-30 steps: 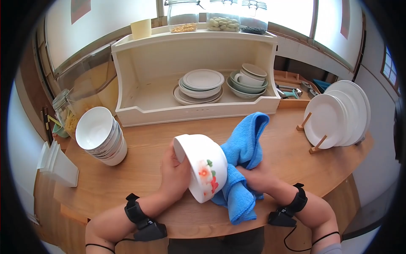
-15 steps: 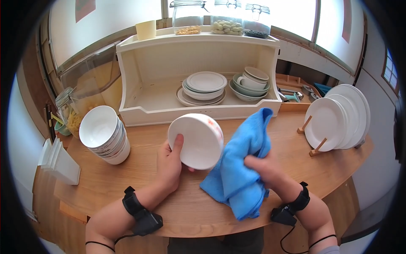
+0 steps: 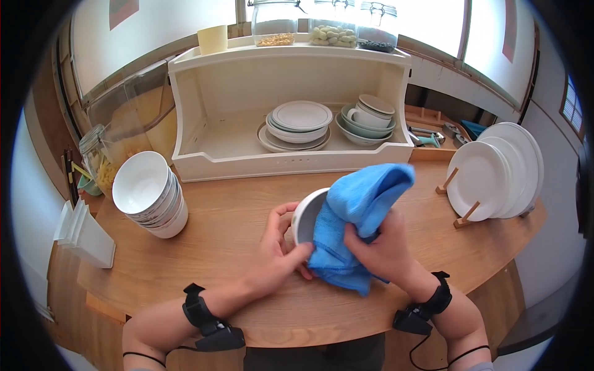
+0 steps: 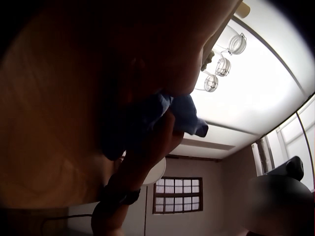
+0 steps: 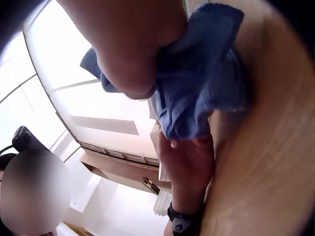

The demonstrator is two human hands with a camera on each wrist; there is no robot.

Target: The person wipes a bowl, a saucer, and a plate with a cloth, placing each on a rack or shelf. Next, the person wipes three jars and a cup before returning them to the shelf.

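Note:
In the head view a white bowl (image 3: 304, 217) is tilted on its side above the table, its mouth turned toward the right. My left hand (image 3: 275, 253) grips it from the left, thumb at the near rim and fingers around the outside. My right hand (image 3: 385, 247) holds a bunched blue cloth (image 3: 356, 204) against the bowl's mouth, thumb on top of the fabric. The cloth covers most of the bowl's inside. In the right wrist view the cloth (image 5: 197, 83) hangs between both hands and hides the bowl almost fully. The left wrist view is dark.
Nested white bowls (image 3: 143, 185) stand on the table's left, beside pale plastic containers (image 3: 86, 235). A cream shelf (image 3: 284, 166) at the back holds stacked plates (image 3: 302, 115) and green bowls (image 3: 365, 131). White plates (image 3: 479, 179) stand in a wooden rack at right.
The bowl has turned from showing its flowered outside, then its inside toward me, to facing right. My right hand has brought the cloth over into its mouth. The left hand has shifted right with the bowl.

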